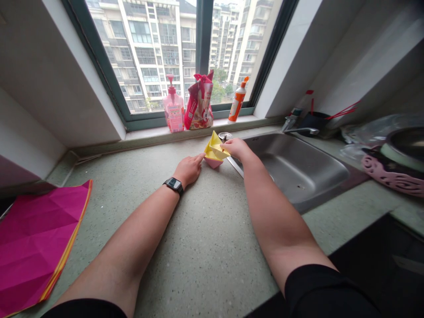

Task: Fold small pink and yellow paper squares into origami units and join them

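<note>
A small folded paper piece [216,152], yellow inside and pink on its underside, stands at the back of the counter with pointed corners turned up, like an origami boat. My right hand [236,148] pinches its right edge between thumb and fingers. From the other side, the fingertips of my left hand [189,170] grip its left edge; part of that grip is hidden. A black watch [174,184] is on my left wrist. Both hands are close together, with the paper between them.
A magenta creased sheet stack [43,238] lies at left. On the windowsill stand a pink pump bottle [174,112], a red-and-white bag [200,104] and an orange bottle [237,104]. The steel sink [298,163], drain strainer [225,136], faucet [301,130] and pink basket [387,172] are to the right.
</note>
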`<move>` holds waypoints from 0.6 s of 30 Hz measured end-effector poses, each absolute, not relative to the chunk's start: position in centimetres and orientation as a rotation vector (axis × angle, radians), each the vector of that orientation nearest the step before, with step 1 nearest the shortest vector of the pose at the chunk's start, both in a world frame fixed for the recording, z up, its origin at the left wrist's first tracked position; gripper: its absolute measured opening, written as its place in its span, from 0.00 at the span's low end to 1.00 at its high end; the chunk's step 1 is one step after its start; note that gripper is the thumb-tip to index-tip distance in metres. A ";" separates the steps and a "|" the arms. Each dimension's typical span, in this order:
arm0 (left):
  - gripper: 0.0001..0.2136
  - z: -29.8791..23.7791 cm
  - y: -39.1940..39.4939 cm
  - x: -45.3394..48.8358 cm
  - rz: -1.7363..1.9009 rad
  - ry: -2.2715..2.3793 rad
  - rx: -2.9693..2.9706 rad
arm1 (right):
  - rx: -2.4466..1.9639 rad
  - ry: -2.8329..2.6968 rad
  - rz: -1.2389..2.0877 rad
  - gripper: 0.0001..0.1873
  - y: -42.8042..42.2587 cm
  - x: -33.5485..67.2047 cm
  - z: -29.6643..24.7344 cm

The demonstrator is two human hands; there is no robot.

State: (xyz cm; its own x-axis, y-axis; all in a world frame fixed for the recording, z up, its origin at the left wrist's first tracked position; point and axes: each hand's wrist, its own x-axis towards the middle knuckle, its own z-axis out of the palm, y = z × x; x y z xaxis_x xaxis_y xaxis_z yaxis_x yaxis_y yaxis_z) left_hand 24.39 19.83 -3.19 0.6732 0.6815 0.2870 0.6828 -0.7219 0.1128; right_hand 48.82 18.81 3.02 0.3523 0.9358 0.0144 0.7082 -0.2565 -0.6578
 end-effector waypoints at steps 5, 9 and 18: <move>0.30 -3.0 19.7 24.4 -0.486 -1.194 -2.868 | -2.103 -1.468 0.465 0.09 18.9 48.7 3.0; 0.30 -2.9 19.5 24.4 -0.485 -1.201 -2.872 | -2.162 -1.525 0.434 0.10 18.6 48.0 3.2; 0.30 -2.8 19.2 24.4 -0.476 -1.263 -2.845 | -2.250 -1.698 0.385 0.12 18.5 46.2 2.7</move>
